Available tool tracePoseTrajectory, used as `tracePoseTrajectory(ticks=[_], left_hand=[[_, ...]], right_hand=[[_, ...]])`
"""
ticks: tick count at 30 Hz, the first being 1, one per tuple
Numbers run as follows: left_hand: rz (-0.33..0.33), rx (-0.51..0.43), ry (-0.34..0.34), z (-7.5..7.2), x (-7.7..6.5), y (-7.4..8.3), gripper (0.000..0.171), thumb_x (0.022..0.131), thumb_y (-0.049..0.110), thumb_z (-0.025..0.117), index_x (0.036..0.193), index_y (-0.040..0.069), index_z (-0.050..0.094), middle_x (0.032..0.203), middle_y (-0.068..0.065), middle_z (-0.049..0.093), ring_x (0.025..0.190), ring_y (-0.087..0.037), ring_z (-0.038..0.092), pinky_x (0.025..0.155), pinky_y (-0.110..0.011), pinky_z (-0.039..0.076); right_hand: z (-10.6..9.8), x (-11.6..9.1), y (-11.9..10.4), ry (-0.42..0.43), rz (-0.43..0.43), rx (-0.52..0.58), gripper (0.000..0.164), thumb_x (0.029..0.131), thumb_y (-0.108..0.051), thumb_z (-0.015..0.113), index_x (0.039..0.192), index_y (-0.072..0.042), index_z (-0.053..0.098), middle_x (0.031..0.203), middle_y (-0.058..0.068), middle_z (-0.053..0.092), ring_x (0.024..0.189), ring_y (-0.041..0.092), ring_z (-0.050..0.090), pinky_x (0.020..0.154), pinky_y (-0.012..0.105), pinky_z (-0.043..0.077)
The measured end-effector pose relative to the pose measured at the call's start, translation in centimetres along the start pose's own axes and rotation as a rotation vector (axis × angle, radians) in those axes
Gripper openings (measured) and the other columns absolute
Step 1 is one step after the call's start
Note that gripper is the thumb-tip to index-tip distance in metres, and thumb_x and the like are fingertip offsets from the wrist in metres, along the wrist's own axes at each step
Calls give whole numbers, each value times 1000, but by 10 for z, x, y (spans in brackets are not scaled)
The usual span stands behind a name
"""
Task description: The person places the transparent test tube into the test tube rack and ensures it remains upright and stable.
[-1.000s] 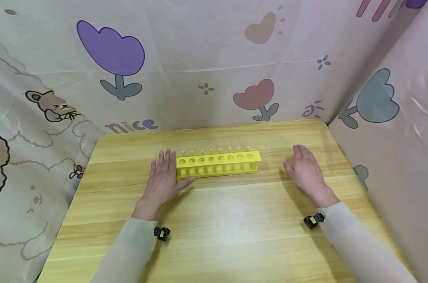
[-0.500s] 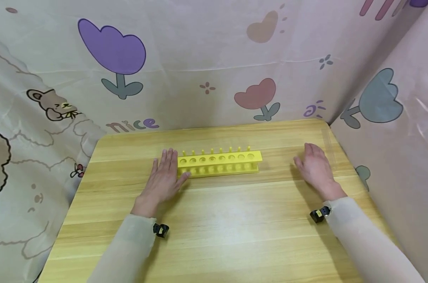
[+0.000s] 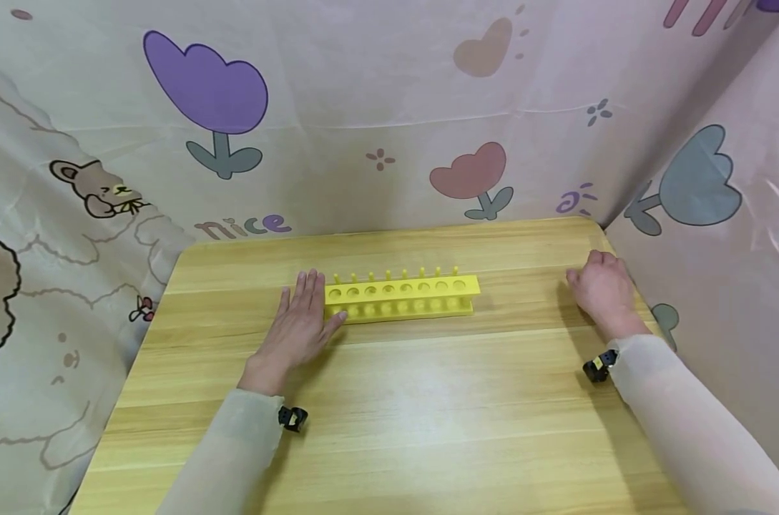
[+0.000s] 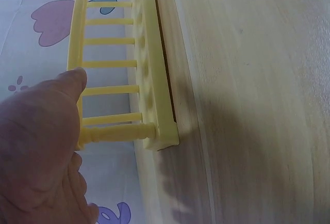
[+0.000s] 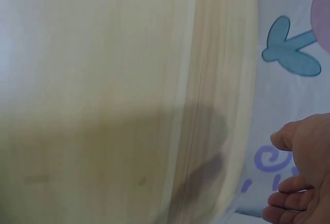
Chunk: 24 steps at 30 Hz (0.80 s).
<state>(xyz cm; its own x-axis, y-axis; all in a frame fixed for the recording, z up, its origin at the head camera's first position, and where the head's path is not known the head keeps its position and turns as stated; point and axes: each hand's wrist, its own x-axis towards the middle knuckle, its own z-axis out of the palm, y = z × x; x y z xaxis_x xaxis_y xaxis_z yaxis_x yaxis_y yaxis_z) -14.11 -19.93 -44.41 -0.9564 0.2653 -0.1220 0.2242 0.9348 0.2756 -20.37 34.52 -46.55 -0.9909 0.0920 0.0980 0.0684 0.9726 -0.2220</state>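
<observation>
A yellow test tube rack [image 3: 402,288] lies lengthwise on the wooden table, with a row of round holes on top and pegs along its back. My left hand [image 3: 294,332] rests at its left end, fingers straight beside it. The left thumb [image 4: 75,79] touches the rack's front upper edge in the left wrist view. My right hand [image 3: 603,292] is low over the table's far right corner, fingers bent and thumb apart. In the right wrist view, nothing shows between the right thumb [image 5: 284,137] and fingers. The clear tube seen there earlier is hidden or too faint now.
The wooden table [image 3: 415,408] has its back edge against a patterned curtain [image 3: 337,129]. Another curtain side [image 3: 750,300] hangs close along the right edge, near my right hand. Small black cameras sit at both wrists.
My right hand has moved right and away from me to where the clear tube lay, its fingers bending more. The left hand stays at the rack, its thumb drawn slightly in.
</observation>
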Motion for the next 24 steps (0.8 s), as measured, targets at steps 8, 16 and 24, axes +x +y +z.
tracePoseTrajectory(ticks=[8,16,24], left_hand=[[6,1,2,0,0,0,90,112,56,36,167,0,-7,175,-19,-12,163,-38,-9,132,-62,-3],[13,13,10,0,0,0,90,112,57,35,166,1,-9,175,-19,-12,164,-41,-7,132,-62,-2],[6,2,7,2,0,0,89,112,56,36,167,0,-7,175,-19,-12,164,-39,-8,132,-59,-4]], right_hand=[[0,16,17,-118,99,-15,66,109,-30,41,128,33,35,123,52,42,118,65,38,107,72,36],[6,23,25,-149,162,-13,67,107,-29,37,126,35,36,117,53,44,115,65,41,104,71,38],[11,27,27,-160,219,-37,65,106,-29,35,120,35,42,110,50,47,110,63,45,98,69,42]])
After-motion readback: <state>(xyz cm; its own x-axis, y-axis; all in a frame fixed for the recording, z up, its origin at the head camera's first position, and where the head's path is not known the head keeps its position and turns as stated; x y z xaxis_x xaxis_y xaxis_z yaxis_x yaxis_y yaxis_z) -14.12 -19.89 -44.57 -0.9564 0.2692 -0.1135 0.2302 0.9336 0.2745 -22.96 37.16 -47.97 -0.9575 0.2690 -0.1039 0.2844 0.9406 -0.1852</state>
